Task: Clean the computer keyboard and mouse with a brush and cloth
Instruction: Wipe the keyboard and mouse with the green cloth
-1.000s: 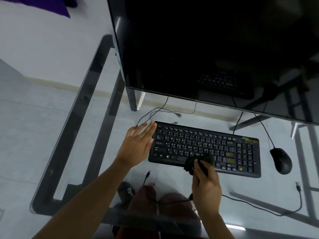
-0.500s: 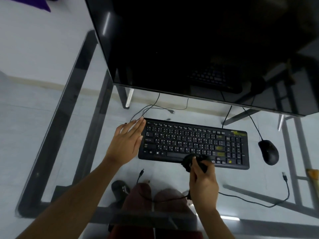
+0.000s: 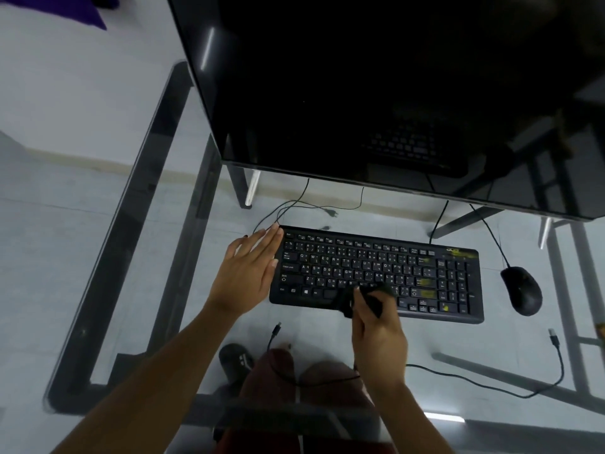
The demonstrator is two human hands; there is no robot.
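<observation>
**Keyboard wipe in progress: hazards on a glass desk**

Item 1. Keyboard (image 3: pixel 376 273): black, full-size, lying flat on the glass desk (image 3: pixel 108 257), just near of the monitor (image 3: pixel 376 93). Its cable runs off the far edge.

Item 2. Left hand (image 3: pixel 248 273): open, fingers straight and together, laid flat against the keyboard's left end as a brace. It grips nothing.

Item 3. Right hand (image 3: pixel 376 332): closed around a dark cloth (image 3: pixel 357 298), which is bunched and pressed on the near row of keys around the space bar. Whether a brush is also held cannot be told; none is visible.

Item 4. Mouse (image 3: pixel 520 290): black, right of the keyboard and apart from it, untouched.

Item 5. Loose cables: one with a free plug (image 3: pixel 553 335) near right, another free plug (image 3: pixel 278 326) just near of the keyboard, a third looping at the far left corner.

Risks, as judged:
- A hard stroke rightward may slide the keyboard on smooth glass toward the mouse, since the brace works only from the left.
- The bunched cloth may snag a keycap edge and lift it.
- The cloth or wrist may catch the loose cable near the right forearm and drag its plug across the desk.
- Black cloth on black keys hides missed dirt; the yellowish marks at the right side could be passed over.
</observation>
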